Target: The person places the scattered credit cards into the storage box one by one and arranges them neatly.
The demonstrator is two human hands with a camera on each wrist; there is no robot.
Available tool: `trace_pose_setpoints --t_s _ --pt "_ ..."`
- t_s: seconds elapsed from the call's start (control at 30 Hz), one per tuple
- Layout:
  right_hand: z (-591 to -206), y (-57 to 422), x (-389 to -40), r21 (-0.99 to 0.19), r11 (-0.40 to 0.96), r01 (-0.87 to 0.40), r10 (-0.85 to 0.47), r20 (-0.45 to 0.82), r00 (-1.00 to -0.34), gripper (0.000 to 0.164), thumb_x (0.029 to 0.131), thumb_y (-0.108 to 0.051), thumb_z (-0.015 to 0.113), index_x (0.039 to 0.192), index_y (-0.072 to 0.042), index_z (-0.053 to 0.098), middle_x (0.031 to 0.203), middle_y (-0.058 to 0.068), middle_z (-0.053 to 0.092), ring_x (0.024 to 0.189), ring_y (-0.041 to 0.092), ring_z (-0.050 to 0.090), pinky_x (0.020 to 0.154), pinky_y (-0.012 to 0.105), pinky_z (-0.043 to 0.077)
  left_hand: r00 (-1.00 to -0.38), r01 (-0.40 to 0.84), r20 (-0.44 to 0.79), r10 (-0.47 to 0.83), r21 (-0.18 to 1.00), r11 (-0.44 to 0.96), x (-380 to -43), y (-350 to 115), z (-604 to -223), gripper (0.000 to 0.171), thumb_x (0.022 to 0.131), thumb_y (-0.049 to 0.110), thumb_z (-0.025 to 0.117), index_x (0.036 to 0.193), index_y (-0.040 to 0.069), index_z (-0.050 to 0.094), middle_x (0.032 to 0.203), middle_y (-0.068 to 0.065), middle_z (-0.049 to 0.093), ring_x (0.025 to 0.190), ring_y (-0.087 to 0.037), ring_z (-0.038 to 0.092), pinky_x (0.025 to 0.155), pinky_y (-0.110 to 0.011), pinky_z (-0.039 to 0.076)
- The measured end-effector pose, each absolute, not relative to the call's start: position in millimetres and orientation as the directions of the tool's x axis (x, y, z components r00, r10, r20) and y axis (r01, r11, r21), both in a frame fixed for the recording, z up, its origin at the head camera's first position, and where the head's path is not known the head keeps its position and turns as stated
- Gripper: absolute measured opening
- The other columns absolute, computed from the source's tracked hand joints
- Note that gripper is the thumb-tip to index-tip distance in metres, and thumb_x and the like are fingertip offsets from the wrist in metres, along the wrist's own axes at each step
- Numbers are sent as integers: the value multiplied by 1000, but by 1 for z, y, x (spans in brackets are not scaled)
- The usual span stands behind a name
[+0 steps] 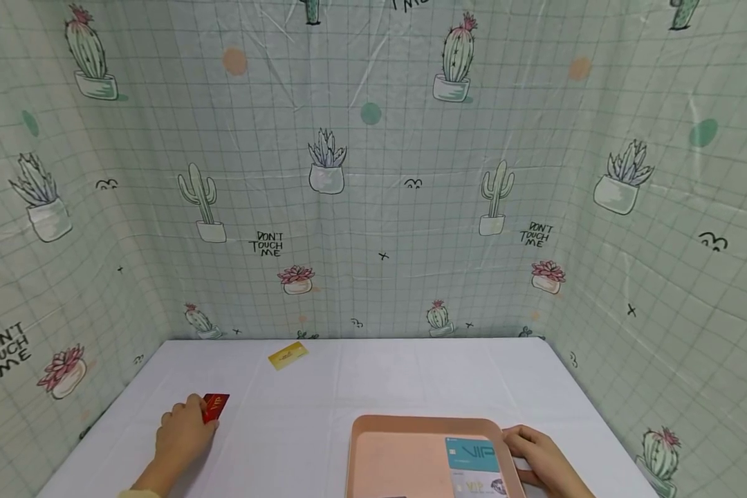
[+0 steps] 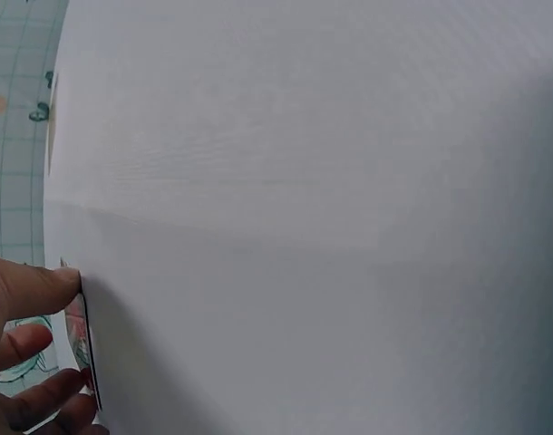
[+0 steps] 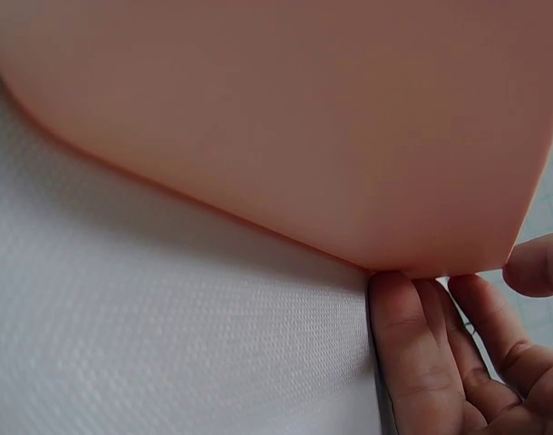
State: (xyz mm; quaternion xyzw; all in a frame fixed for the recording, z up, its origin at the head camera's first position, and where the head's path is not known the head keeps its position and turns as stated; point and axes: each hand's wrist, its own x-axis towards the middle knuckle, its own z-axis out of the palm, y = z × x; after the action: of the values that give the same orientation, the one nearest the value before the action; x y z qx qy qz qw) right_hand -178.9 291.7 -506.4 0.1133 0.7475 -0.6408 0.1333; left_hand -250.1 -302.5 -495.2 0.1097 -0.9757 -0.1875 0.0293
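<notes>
My left hand (image 1: 182, 429) is at the left of the table and holds a red card (image 1: 216, 407) with gold lettering. The left wrist view shows that card (image 2: 78, 335) nearly edge-on between the thumb and fingers. A pink tray (image 1: 398, 456) lies at the front, right of the middle, cut off by the frame's lower edge. My right hand (image 1: 544, 458) grips its right side; in the right wrist view the thumb (image 3: 538, 265) and fingertips meet the tray's wall (image 3: 349, 136). Inside the tray are a teal VIP card (image 1: 471, 454) and a pale VIP card (image 1: 476, 484).
A yellow card (image 1: 288, 355) lies near the back edge of the white table (image 1: 411, 380), left of the middle. Cactus-patterned sheeting (image 1: 361, 221) hangs behind the table and along both sides. A dark edge of another flat thing shows at the bottom of the tray.
</notes>
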Motion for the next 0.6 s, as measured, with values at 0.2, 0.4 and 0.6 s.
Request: trace_pose_setpoints --t_s 0.2,0.4,0.6 --pt "-506 292 -180 -927 144 346 4 -349 -937 38 105 -31 57 118 5 61 112 12 65 94 18 69 84 40 61 -977 -167 49 -208 435 885 -252 -305 -496 40 85 9 75 109 -12 52 100 -37 58 94 -52 54 80 -58 47" --pt "-507 291 -181 -924 150 352 22 -353 -935 39 106 -31 56 119 6 60 113 13 66 94 19 69 85 41 61 -982 -138 51 -183 474 870 -253 -308 -496 40 81 7 75 109 -12 53 98 -35 59 92 -51 56 81 -59 47" --pt "-508 292 -181 -925 151 348 8 -351 -936 40 106 -32 56 118 6 60 112 13 66 95 19 69 85 41 61 -984 -102 80 -161 488 867 -251 -309 -494 48 76 6 76 112 -13 49 96 -36 59 90 -50 58 84 -62 47"
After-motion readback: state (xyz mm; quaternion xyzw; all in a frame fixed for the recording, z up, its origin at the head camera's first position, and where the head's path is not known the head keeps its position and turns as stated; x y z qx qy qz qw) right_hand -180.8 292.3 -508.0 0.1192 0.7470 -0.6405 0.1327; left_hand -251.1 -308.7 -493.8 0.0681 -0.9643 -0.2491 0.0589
